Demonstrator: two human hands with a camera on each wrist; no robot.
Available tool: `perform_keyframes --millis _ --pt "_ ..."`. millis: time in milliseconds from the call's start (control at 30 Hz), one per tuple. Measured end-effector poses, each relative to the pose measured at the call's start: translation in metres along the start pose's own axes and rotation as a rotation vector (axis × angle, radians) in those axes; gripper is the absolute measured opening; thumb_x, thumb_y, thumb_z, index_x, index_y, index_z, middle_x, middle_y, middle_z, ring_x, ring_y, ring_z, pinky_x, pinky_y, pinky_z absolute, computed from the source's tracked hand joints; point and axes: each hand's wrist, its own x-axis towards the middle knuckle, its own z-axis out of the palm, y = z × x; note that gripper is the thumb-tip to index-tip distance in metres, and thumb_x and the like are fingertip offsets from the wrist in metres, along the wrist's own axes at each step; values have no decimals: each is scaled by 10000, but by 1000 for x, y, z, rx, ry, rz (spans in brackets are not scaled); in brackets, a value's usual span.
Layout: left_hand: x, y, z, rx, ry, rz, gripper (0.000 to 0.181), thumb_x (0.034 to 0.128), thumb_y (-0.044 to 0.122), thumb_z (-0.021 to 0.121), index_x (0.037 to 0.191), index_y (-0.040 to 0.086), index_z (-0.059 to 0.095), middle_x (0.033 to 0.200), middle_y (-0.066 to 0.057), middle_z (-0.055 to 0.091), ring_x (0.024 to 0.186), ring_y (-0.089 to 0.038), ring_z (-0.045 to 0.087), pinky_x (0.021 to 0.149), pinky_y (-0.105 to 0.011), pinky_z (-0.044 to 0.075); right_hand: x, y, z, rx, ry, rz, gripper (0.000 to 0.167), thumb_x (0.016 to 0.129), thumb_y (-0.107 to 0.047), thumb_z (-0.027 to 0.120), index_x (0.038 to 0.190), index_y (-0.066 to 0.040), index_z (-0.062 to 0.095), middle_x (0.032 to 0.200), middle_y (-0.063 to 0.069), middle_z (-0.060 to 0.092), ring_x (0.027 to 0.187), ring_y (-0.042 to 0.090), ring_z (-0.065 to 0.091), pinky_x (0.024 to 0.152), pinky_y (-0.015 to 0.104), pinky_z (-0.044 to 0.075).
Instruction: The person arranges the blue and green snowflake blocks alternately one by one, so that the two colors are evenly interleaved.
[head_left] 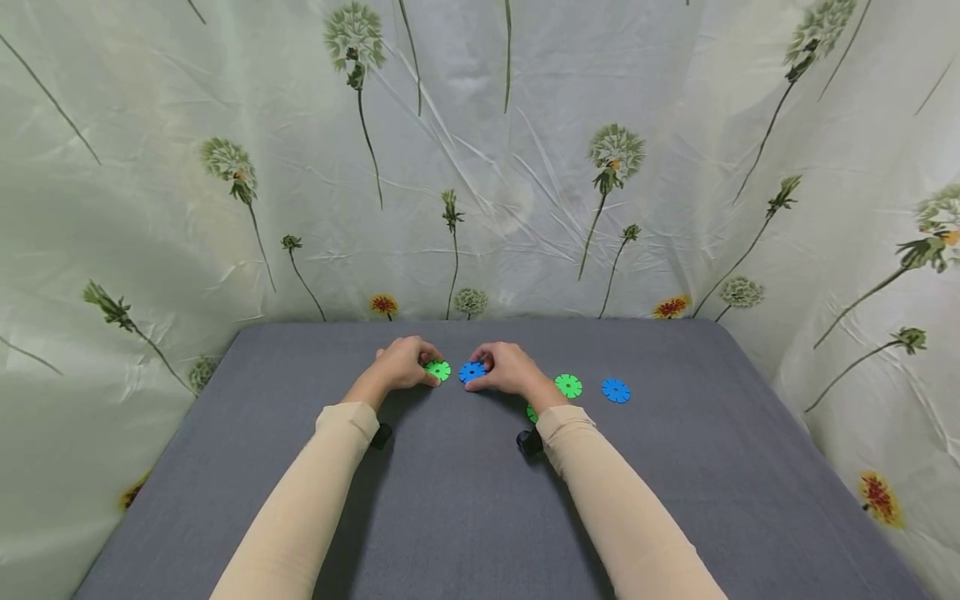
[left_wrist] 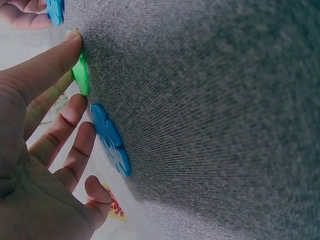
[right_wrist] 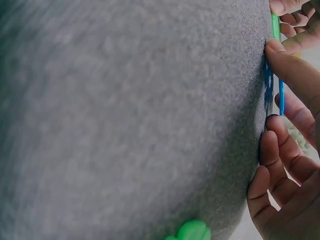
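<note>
Two flat, notched, flower-shaped plastic discs are held close together over the grey table. My left hand (head_left: 402,364) pinches a green disc (head_left: 442,371) between thumb and fingers. With thumb and fingertips, my right hand (head_left: 512,369) grips a blue disc (head_left: 470,373) by its edge. In the head view a small gap separates the two discs. Another blue disc (left_wrist: 111,140) lies beside the left hand's lower fingers in the left wrist view; the hand hides it from the head camera. Seen from the right wrist, the held blue disc (right_wrist: 281,97) is edge-on, slightly off the cloth.
Right of the right hand lie a green disc (head_left: 568,386) and a blue disc (head_left: 617,391). Another green disc (head_left: 532,414) is partly hidden under the right wrist. A dandelion-patterned curtain (head_left: 525,208) hangs behind the grey cloth-covered table (head_left: 450,517).
</note>
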Motion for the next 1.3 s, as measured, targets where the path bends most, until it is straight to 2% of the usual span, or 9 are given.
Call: perform_keyframes --millis 467,833,1300 --pt "1 1 -1 0 2 -3 386 888 282 909 1257 221 813 1268 -83 712 1200 -305 619 948 -531 395 4 -3 4 -1 26 -5 438 878 -374 911 1237 -171 763 920 8 624 809 154 543 759 294 431" --pt "1 1 1 2 6 -9 384 891 288 907 1257 221 813 1264 -86 699 1211 -315 612 963 -549 398 3 -3 2 27 -19 -2 440 903 -307 896 1298 -173 754 937 23 614 838 175 531 792 310 427" --pt "2 -1 2 14 13 13 382 895 288 904 1258 211 813 1267 -98 721 1203 -318 634 971 -552 405 7 -1 4 65 -31 -12 465 899 -283 901 1328 -177 756 874 -5 528 746 143 436 690 270 344"
